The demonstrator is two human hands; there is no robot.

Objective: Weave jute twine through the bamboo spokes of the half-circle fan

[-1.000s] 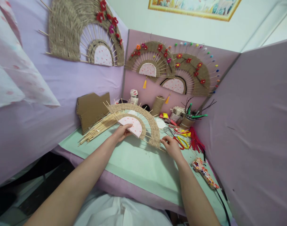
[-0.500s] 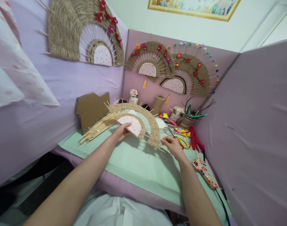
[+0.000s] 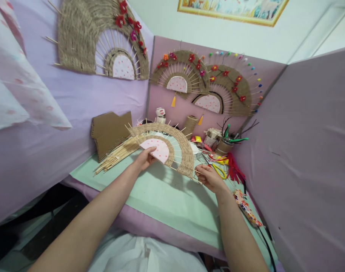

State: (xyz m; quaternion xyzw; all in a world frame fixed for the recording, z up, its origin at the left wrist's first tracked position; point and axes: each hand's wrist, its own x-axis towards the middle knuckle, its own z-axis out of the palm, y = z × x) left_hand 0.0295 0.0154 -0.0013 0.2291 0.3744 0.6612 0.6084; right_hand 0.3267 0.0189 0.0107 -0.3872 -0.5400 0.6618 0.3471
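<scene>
I hold a half-round woven jute fan (image 3: 181,145) with stick spokes, raised on edge above the green mat (image 3: 164,196). My left hand (image 3: 144,158) is closed on its pink dotted centre piece (image 3: 157,148), thumb on top. At the fan's lower right corner my right hand (image 3: 210,176) pinches the tips of the lowest sticks.
A bundle of bamboo sticks (image 3: 118,153) and brown cardboard (image 3: 110,130) lie at the left. Yellow-handled scissors (image 3: 217,168), red pipe cleaners (image 3: 235,168), a twine spool (image 3: 190,126), a tool cup (image 3: 225,145) and a patterned glue gun (image 3: 246,213) crowd the right. Finished fans (image 3: 189,71) hang on the walls.
The fan has tilted up off the mat, its right end rising. My right hand has turned palm-up under the lower right corner.
</scene>
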